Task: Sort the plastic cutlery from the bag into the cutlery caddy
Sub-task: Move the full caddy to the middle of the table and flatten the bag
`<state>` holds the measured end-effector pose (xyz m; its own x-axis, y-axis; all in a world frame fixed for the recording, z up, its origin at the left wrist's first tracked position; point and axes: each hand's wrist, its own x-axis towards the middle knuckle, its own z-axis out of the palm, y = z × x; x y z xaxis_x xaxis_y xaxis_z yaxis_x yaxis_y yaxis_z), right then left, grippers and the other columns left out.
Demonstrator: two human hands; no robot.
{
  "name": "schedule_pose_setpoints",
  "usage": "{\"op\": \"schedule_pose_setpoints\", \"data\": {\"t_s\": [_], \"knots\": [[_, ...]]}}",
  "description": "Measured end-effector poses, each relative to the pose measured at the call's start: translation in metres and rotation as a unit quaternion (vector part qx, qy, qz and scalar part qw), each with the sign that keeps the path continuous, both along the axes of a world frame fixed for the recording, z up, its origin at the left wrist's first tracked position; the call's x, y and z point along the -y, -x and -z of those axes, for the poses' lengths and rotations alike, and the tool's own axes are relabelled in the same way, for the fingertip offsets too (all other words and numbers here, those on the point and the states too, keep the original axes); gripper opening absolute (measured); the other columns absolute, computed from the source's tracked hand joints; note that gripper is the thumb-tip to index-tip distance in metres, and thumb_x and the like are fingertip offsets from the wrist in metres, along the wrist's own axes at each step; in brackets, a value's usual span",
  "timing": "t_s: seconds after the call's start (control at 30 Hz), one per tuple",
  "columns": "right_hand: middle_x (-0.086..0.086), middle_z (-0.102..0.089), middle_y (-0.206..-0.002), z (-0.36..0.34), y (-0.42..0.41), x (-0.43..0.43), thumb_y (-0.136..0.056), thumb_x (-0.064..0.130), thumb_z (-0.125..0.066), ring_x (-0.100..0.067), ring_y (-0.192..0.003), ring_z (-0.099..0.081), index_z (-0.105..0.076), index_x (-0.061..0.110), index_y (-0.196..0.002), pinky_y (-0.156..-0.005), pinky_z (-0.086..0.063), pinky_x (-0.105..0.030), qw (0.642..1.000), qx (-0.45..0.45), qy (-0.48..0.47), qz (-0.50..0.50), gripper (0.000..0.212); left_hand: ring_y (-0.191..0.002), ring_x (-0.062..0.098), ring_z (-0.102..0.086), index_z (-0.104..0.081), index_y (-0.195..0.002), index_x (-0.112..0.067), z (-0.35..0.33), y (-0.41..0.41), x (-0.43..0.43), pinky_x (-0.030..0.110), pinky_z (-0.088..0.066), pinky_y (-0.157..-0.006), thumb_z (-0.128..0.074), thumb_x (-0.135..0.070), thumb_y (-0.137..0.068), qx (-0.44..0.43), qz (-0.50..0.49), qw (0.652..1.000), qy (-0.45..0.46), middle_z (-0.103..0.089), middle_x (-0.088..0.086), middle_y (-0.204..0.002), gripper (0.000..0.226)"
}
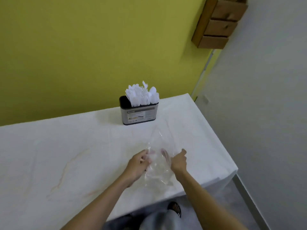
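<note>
A clear plastic bag (pixel 157 170) lies on the white table (pixel 66 146) near its front right part. My left hand (pixel 137 165) grips the bag's left edge. My right hand (pixel 177 161) holds its right side, with the fingers seen blurred through the plastic. A piece of white cutlery shows faintly inside the bag near its lower end. The cutlery caddy (pixel 139 112), a dark metal box with a paper label, stands at the table's far edge. White plastic cutlery (pixel 142 95) fills its middle and right parts; its left compartment looks dark.
A yellow wall rises behind the table. A wooden drawer unit (pixel 217 24) hangs at the upper right. The table's right edge drops to a grey floor. My foot in a sandal (pixel 174 208) shows below the front edge.
</note>
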<state>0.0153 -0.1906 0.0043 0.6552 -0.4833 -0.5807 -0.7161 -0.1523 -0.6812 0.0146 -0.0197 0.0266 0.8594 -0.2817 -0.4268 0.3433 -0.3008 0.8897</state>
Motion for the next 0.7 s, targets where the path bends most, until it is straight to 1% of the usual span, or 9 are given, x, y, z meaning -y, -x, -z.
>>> {"op": "schedule_pose_setpoints", "data": {"t_s": [0.07, 0.1, 0.17, 0.23, 0.3, 0.4, 0.5, 0.6, 0.7], "knots": [[-0.019, -0.051, -0.135, -0.011, -0.005, 0.044, -0.08, 0.044, -0.075, -0.034, -0.114, -0.057, -0.012, 0.01, -0.149, -0.088, -0.052, -0.04, 0.99, 0.033, -0.125, 0.063, 0.099, -0.076, 0.014, -0.058, -0.066, -0.113, -0.03, -0.017, -0.015, 0.032, 0.022, -0.049, -0.071, -0.055, -0.01, -0.094, 0.027, 0.047, 0.998, 0.03, -0.055, 0.0, -0.091, 0.03], [-0.016, -0.054, -0.131, -0.018, -0.009, 0.065, -0.077, 0.043, -0.079, -0.03, -0.109, -0.06, -0.02, 0.01, -0.147, -0.08, -0.054, -0.037, 0.988, 0.047, -0.129, 0.065, 0.097, -0.075, 0.014, -0.055, -0.067, -0.113, -0.029, -0.025, -0.022, 0.046, 0.023, -0.048, -0.072, -0.055, -0.008, -0.094, 0.036, 0.065, 0.996, 0.041, -0.052, -0.001, -0.088, 0.031], [-0.009, -0.061, -0.116, -0.038, -0.016, 0.111, -0.07, 0.042, -0.085, -0.021, -0.09, -0.063, -0.041, 0.011, -0.134, -0.062, -0.049, -0.028, 0.99, 0.087, -0.078, 0.083, 0.084, -0.074, 0.013, -0.052, -0.067, -0.114, -0.03, -0.038, -0.04, 0.084, 0.025, -0.048, -0.075, -0.055, -0.007, -0.093, 0.059, 0.096, 0.992, 0.058, -0.049, -0.002, -0.085, 0.034], [-0.003, -0.06, -0.089, -0.06, -0.024, 0.161, -0.067, 0.038, -0.087, -0.015, -0.064, -0.053, -0.056, 0.013, -0.105, -0.05, -0.04, -0.024, 0.982, 0.139, -0.037, 0.119, 0.055, -0.074, 0.012, -0.052, -0.066, -0.115, -0.032, -0.051, -0.058, 0.133, 0.025, -0.047, -0.076, -0.055, -0.008, -0.093, 0.087, 0.116, 0.987, 0.067, -0.049, -0.002, -0.085, 0.034], [0.0, -0.05, -0.074, -0.078, -0.033, 0.207, -0.068, 0.03, -0.088, -0.014, -0.055, -0.045, -0.05, 0.017, -0.082, -0.046, -0.038, -0.025, 0.968, 0.187, -0.026, 0.167, 0.042, -0.077, 0.012, -0.053, -0.064, -0.117, -0.032, -0.06, -0.074, 0.184, 0.025, -0.047, -0.076, -0.055, -0.012, -0.094, 0.107, 0.125, 0.984, 0.074, -0.051, -0.003, -0.086, 0.032], [-0.002, -0.054, -0.086, -0.095, -0.047, 0.28, -0.078, 0.015, -0.081, -0.01, -0.062, -0.052, -0.05, 0.015, -0.085, -0.053, -0.048, -0.023, 0.941, 0.246, 0.004, 0.231, 0.031, -0.087, 0.015, -0.054, -0.059, -0.126, -0.024, -0.065, -0.093, 0.27, 0.032, -0.051, -0.081, -0.055, -0.018, -0.096, 0.096, 0.132, 0.982, 0.091, -0.055, -0.008, -0.09, 0.031], [-0.002, -0.06, -0.09, -0.082, -0.06, 0.356, -0.08, 0.014, -0.076, -0.005, -0.059, -0.058, -0.058, 0.009, -0.095, -0.064, -0.057, -0.028, 0.926, 0.251, 0.051, 0.277, 0.024, -0.098, 0.012, -0.055, -0.057, -0.127, -0.024, -0.051, -0.11, 0.354, 0.033, -0.048, -0.092, -0.052, -0.022, -0.097, 0.069, 0.155, 0.982, 0.08, -0.059, -0.01, -0.102, 0.03], [0.006, -0.064, -0.076, -0.04, -0.065, 0.414, -0.077, 0.022, -0.079, -0.018, -0.071, -0.069, -0.061, 0.009, -0.094, -0.081, -0.058, -0.042, 0.925, 0.215, 0.083, 0.303, 0.028, -0.115, 0.013, -0.054, -0.057, -0.127, -0.021, -0.021, -0.126, 0.42, 0.032, -0.043, -0.103, -0.048, -0.017, -0.097, 0.031, 0.163, 0.985, 0.04, -0.059, -0.005, -0.124, 0.032], [-0.003, -0.066, -0.086, 0.02, -0.067, 0.459, -0.079, 0.019, -0.079, -0.025, -0.083, -0.067, -0.059, 0.009, -0.095, -0.076, -0.055, -0.036, 0.931, 0.181, 0.068, 0.31, 0.027, -0.114, 0.021, -0.057, -0.056, -0.123, -0.022, 0.05, -0.146, 0.474, 0.036, -0.046, -0.1, -0.047, -0.017, -0.092, -0.033, 0.162, 0.985, -0.045, -0.061, 0.002, -0.125, 0.033]]}}
